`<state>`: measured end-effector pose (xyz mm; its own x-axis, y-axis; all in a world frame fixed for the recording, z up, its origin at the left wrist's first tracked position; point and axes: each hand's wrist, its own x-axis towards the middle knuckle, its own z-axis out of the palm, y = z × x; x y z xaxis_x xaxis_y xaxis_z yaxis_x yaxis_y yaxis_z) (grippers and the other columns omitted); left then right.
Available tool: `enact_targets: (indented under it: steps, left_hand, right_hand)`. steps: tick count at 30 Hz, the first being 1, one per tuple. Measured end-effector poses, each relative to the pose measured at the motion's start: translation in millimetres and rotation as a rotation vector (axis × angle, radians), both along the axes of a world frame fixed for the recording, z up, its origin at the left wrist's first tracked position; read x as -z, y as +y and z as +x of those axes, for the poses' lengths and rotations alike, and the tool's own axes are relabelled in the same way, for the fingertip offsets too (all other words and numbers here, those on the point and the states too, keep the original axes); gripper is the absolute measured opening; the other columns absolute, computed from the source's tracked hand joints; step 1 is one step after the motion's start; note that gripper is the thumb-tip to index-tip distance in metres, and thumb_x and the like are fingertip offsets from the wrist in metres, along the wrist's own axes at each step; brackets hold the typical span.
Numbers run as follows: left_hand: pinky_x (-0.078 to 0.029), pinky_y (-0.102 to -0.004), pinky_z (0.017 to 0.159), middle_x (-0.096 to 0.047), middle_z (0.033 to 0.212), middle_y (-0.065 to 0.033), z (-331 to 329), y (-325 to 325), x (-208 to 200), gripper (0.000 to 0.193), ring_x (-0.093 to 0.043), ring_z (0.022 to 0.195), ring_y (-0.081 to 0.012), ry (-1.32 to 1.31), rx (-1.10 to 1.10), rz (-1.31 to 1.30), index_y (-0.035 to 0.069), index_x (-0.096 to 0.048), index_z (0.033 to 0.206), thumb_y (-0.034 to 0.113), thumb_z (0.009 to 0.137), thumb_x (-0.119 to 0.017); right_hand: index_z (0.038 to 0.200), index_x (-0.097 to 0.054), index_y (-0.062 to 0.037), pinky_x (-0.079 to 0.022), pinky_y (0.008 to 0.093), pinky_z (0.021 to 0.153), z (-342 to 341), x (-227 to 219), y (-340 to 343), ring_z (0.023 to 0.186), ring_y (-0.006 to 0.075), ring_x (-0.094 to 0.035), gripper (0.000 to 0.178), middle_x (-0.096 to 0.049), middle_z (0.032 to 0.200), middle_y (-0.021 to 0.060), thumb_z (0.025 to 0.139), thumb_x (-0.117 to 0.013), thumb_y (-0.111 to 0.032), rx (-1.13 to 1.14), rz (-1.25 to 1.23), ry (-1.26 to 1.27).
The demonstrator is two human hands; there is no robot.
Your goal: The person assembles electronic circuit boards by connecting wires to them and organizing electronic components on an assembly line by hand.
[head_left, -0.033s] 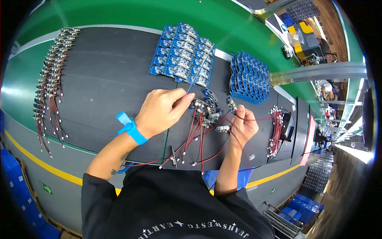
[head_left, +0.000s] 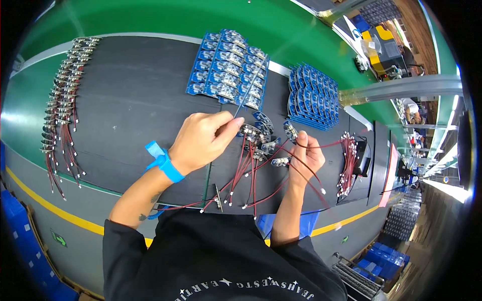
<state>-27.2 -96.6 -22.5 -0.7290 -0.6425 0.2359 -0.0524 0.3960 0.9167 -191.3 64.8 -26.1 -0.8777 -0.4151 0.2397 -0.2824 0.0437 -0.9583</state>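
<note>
Between thumb and fingertips, my left hand [head_left: 203, 139] pinches a thin blue-grey stick [head_left: 250, 89] that slants up and away across a panel of blue circuit boards [head_left: 226, 65]. My right hand [head_left: 306, 159] is closed on a small curved circuit board [head_left: 290, 130], held upright above the fingers, with dark red wires [head_left: 312, 173] hanging past the hand to white plugs. Between the hands lies a loose heap of similar boards [head_left: 255, 133], their red wires trailing toward me. Another small board [head_left: 280, 162] rests beside my right wrist, and one stands edge-on [head_left: 218, 198] near the front edge.
A second stack of blue boards [head_left: 314, 98] stands at the far right. Beyond my right hand lies a bundle of red wires [head_left: 347, 165] beside a black box [head_left: 362, 158]. Rows of wired boards [head_left: 65, 95] line the left side of the black mat [head_left: 135, 100].
The wires hanging from my right hand have swung and now show more sharply. Both hands keep their grips; the whole view has shifted very slightly.
</note>
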Motion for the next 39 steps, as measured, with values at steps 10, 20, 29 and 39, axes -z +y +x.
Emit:
enact_targets:
  steps: [10,20,29,39]
  left_hand:
    - [-0.041,-0.0344,0.045,-0.057,0.062,-0.0074,1.1,3.9,-16.9,0.013,-0.055,0.049,-0.0244,0.157,0.115,-0.354,0.003,-0.065,0.076,0.012,0.082,-0.072]
    - [-0.045,-0.0315,0.05,-0.057,0.076,-0.0054,18.7,11.8,-43.6,0.031,-0.057,0.06,-0.0176,0.015,0.259,-0.534,0.008,-0.07,0.099,0.019,0.071,-0.079]
    - [-0.052,-0.0271,0.056,-0.056,0.095,-0.0022,58.9,36.6,-42.3,0.021,-0.057,0.075,-0.0132,-0.37,0.793,-0.801,0.008,-0.066,0.092,0.011,0.072,-0.067]
    - [-0.052,-0.0305,0.058,-0.059,0.099,-0.003,74.1,27.2,-47.1,0.024,-0.061,0.074,-0.017,-0.25,0.805,-0.443,0.01,-0.066,0.094,0.005,0.07,-0.07]
  right_hand:
    - [0.1,-0.071,-0.0001,-0.047,0.0257,0.068,-8.2,-32.7,2.7,0.072,0.013,-0.058,0.022,-0.062,0.084,0.0059,0.079,-0.074,-0.004,-0.323,0.178,0.394]
    - [0.096,-0.065,0.0032,-0.05,0.0233,0.053,-14.4,-73.8,84.2,0.062,0.0123,-0.061,0.01,-0.066,0.086,0.0143,0.094,-0.058,-0.004,-0.092,-0.041,0.367]
    - [0.117,-0.063,0.0034,-0.049,0.024,0.062,-41.1,-85.4,325.9,0.069,0.0108,-0.061,0.036,-0.067,0.08,0.0049,0.09,-0.07,-0.019,0.85,1.636,0.215]
    - [0.111,-0.066,-0.0043,-0.047,0.0245,0.059,-16.8,-17.1,114.5,0.069,0.0124,-0.057,0.03,-0.064,0.097,0.0082,0.082,-0.07,-0.003,-0.115,0.705,0.208]
